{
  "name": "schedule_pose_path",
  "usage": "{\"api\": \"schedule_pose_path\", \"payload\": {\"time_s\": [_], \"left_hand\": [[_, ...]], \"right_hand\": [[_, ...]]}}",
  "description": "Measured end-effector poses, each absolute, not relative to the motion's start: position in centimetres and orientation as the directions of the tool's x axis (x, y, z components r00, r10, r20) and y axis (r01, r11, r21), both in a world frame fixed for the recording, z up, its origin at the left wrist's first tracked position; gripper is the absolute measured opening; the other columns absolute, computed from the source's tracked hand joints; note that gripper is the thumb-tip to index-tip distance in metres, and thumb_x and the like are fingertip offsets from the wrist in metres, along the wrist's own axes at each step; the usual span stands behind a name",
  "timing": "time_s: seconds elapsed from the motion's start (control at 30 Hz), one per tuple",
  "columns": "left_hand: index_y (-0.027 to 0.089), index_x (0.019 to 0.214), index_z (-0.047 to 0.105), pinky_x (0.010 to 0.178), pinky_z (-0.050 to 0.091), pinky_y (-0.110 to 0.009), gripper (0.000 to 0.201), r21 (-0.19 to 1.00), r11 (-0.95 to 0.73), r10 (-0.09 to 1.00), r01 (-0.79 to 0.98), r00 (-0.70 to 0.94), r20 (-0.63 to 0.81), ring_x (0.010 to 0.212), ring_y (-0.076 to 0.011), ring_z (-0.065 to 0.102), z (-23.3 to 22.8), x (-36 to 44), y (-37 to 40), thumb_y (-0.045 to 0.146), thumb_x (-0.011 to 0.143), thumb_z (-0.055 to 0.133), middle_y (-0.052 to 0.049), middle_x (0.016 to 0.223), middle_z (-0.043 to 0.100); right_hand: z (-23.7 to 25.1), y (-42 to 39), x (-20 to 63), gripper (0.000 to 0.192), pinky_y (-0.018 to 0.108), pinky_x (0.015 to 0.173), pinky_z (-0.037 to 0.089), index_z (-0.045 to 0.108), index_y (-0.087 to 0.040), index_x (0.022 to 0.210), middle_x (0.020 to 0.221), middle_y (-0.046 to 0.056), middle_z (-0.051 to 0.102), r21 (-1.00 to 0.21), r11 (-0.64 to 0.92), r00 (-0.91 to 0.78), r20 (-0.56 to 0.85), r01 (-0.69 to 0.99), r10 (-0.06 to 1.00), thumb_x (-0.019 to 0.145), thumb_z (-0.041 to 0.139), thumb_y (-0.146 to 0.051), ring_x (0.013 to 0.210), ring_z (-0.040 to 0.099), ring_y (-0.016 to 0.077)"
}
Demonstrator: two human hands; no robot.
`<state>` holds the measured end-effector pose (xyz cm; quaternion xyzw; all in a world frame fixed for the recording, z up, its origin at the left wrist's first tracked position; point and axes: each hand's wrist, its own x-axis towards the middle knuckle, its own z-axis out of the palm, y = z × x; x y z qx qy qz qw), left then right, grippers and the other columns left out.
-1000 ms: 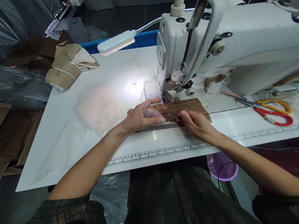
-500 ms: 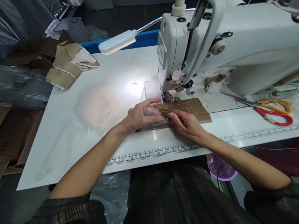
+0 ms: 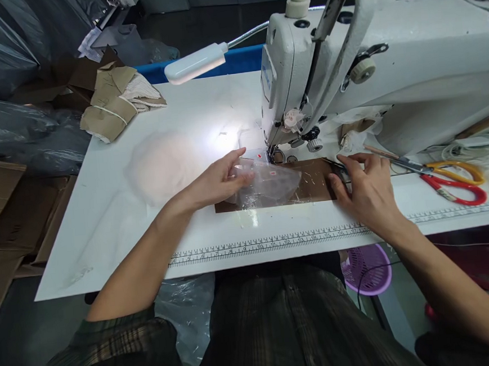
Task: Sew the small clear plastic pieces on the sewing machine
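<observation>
White sheer cloth (image 3: 278, 184) is pinched in left hand (image 3: 214, 184), right hand (image 3: 370, 193) arching at dark tool (image 3: 337, 168), grip unclear.

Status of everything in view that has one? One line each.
Left hand: pinching sheer piece
Right hand: at small dark tool, grip unclear
Sheer piece: spread partly over brown strip
Brown strip: lying flat
Small dark tool: at strip's right end
Lamp: lit
Sewing machine: running or stopped unclear
Scissors: lying down, unheld
Cloth bundle: tied
Purple basket: partly under table
</observation>
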<state>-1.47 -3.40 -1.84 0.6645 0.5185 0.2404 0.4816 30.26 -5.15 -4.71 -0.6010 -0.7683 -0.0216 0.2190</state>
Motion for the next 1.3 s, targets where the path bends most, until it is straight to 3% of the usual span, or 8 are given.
{"api": "schedule_pose_path", "payload": {"time_s": [0.17,0.3,0.47,0.6,0.77,0.93,1.07,1.3], "left_hand": [[0.015,0.151,0.033,0.068,0.051,-0.030,0.071,0.765,-0.080,0.922,0.638,0.338,-0.186,0.082,-0.0198,0.067,-1.1,-3.2,-3.3,0.034,0.089,0.062,-0.009,0.097,0.070],[0.016,0.152,0.031,0.070,0.054,-0.029,0.071,0.834,-0.074,0.903,0.547,0.392,-0.178,0.081,-0.0184,0.069,0.1,-2.1,-4.7,0.031,0.090,0.062,-0.007,0.089,0.073],[0.020,0.145,0.044,0.066,0.054,-0.028,0.064,0.833,-0.238,0.813,0.500,0.572,-0.111,0.067,-0.0148,0.067,2.8,0.3,-8.3,0.029,0.087,0.067,-0.001,0.080,0.074],[0.025,0.141,0.049,0.075,0.053,-0.029,0.048,0.820,-0.297,0.822,0.489,0.568,-0.041,0.076,-0.0144,0.066,4.5,-0.1,-9.9,0.029,0.095,0.059,-0.001,0.084,0.070],[0.021,0.143,0.042,0.055,0.047,-0.023,0.050,0.939,-0.061,0.887,0.337,0.450,-0.104,0.059,-0.0116,0.064,5.2,-1.4,-8.9,0.036,0.097,0.054,0.001,0.075,0.059],[0.017,0.130,0.055,0.045,0.037,-0.022,0.054,0.830,-0.036,0.882,0.556,0.408,-0.235,0.046,-0.0103,0.052,3.8,-1.9,-5.3,0.048,0.088,0.065,0.005,0.059,0.054],[0.019,0.120,0.064,0.059,0.039,-0.027,0.046,0.463,-0.264,0.938,0.846,0.337,-0.083,0.062,-0.0172,0.059,2.3,-1.9,-1.6,0.050,0.085,0.068,-0.001,0.069,0.065],[0.020,0.111,0.064,0.071,0.040,-0.035,0.022,0.077,-0.443,0.886,0.893,0.423,0.191,0.088,-0.0276,0.061,-1.6,-1.1,4.0,0.028,0.091,0.060,-0.012,0.093,0.067]], "right_hand": [[-4.4,-5.2,27.5,0.032,0.053,0.095,0.046,0.068,-0.016,0.115,0.112,0.018,0.060,-0.377,0.466,-0.282,0.450,0.800,0.847,0.094,0.050,-0.032,0.110,0.054,0.0342],[-3.1,-5.9,24.7,0.035,0.046,0.090,0.051,0.065,-0.014,0.121,0.109,0.016,0.065,-0.649,0.508,-0.422,0.301,0.566,0.855,0.093,0.055,-0.033,0.103,0.061,0.0286],[-1.2,-8.5,22.2,0.050,0.033,0.082,0.055,0.056,-0.020,0.128,0.111,0.007,0.066,-0.987,0.105,-0.800,-0.035,0.122,0.599,0.084,0.073,-0.037,0.094,0.064,0.0186],[-0.9,-9.3,21.7,0.024,0.024,0.071,0.053,0.061,-0.017,0.112,0.086,0.001,0.066,-0.967,-0.253,-0.845,-0.115,-0.024,0.523,0.092,0.063,-0.030,0.076,0.063,0.0116],[-1.1,-7.2,23.4,0.032,0.024,0.064,0.053,0.062,-0.017,0.117,0.084,0.002,0.070,-0.899,-0.431,-0.907,-0.241,0.075,0.345,0.092,0.062,-0.036,0.065,0.066,0.0112],[-2.1,-4.2,24.4,0.020,0.024,0.059,0.048,0.068,-0.018,0.099,0.079,0.003,0.072,-0.955,-0.030,-0.800,-0.263,0.293,0.539,0.090,0.060,-0.033,0.062,0.063,0.0131],[-2.5,-1.6,23.7,0.013,0.026,0.055,0.036,0.070,-0.019,0.084,0.066,0.001,0.067,-0.721,0.394,-0.636,-0.083,0.570,0.767,0.088,0.059,-0.026,0.056,0.056,0.0141],[-3.5,0.0,22.9,0.019,0.028,0.055,0.035,0.068,-0.020,0.089,0.056,-0.001,0.061,-0.727,0.213,-0.430,-0.125,0.653,0.894,0.093,0.055,-0.034,0.051,0.055,0.0152]]}}
